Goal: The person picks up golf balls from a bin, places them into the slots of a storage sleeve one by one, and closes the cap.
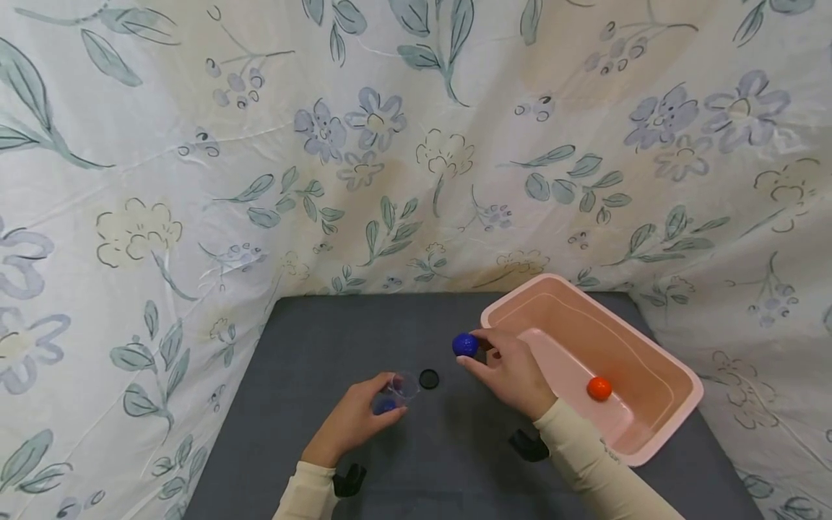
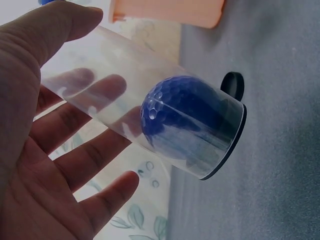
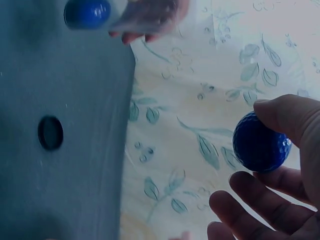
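My left hand [image 1: 356, 417] grips a clear plastic tube [image 2: 125, 65] near its upper end, thumb on one side and fingers on the other. At the tube's dark-rimmed bottom sits a blue dimpled golf ball [image 2: 187, 115]. Between thumb and fingertips my right hand [image 1: 510, 367] pinches a second blue golf ball [image 1: 464, 344], held above the table to the right of the tube. A black round cap [image 1: 429, 379] lies on the table between the two hands; the right wrist view shows the same cap [image 3: 50, 133] lying apart from both.
At the right, a pink plastic basin [image 1: 656, 354] stands on the dark grey table [image 1: 338, 332], with an orange ball [image 1: 599, 388] inside. My right forearm passes in front of its near edge. Floral cloth [image 1: 390, 180] hangs behind the table and along its sides.
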`<state>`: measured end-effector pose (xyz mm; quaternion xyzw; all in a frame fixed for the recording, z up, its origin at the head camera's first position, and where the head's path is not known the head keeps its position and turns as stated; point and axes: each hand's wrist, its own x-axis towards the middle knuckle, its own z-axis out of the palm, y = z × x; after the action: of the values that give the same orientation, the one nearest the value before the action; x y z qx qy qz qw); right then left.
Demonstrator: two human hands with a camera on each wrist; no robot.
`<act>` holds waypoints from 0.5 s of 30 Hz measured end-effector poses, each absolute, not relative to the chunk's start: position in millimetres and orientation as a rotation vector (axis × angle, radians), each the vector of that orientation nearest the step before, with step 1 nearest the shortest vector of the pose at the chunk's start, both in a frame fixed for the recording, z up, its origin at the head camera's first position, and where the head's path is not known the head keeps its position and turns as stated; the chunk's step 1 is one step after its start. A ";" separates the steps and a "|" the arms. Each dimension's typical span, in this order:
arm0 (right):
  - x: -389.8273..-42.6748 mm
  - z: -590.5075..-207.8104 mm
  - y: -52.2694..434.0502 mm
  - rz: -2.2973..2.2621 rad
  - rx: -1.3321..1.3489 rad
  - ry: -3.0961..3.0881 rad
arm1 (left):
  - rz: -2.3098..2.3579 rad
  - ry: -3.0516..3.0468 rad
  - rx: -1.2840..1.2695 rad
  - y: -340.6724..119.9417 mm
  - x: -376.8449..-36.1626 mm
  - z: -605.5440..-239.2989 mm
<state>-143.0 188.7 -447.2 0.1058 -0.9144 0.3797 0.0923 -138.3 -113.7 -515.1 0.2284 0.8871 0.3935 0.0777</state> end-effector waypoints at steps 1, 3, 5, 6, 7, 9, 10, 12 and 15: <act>-142.6 -449.1 186.2 1.144 0.324 -2.704 | 1.173 2.663 0.687 -113.1 -138.4 -514.6; -141.0 -452.3 181.0 1.168 0.347 -2.687 | 1.164 2.673 0.693 -112.3 -138.6 -514.1; -139.4 -455.7 175.0 1.176 0.363 -2.683 | 1.155 2.683 0.697 -112.0 -138.1 -514.2; -138.8 -457.2 172.1 1.176 0.365 -2.688 | 1.157 2.682 0.698 -111.9 -137.8 -514.5; -138.3 -458.9 169.5 1.174 0.362 -2.695 | 1.158 2.679 0.703 -111.9 -137.7 -514.6; -137.6 -462.7 164.4 1.176 0.359 -2.705 | 1.169 2.668 0.712 -111.7 -137.6 -515.0; -136.8 -464.3 161.7 1.184 0.357 -2.704 | 1.170 2.665 0.717 -111.7 -137.6 -515.0; -136.1 -467.9 156.6 1.212 0.374 -2.683 | 1.180 2.657 0.728 -111.3 -137.4 -515.1; -134.1 -472.5 147.9 1.314 0.422 -2.620 | 1.191 2.657 0.753 -111.4 -137.9 -515.9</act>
<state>-134.1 147.9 -472.5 0.1421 -0.8811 0.4420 0.0901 -137.9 -111.4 -515.9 0.2499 0.8815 0.3951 0.0669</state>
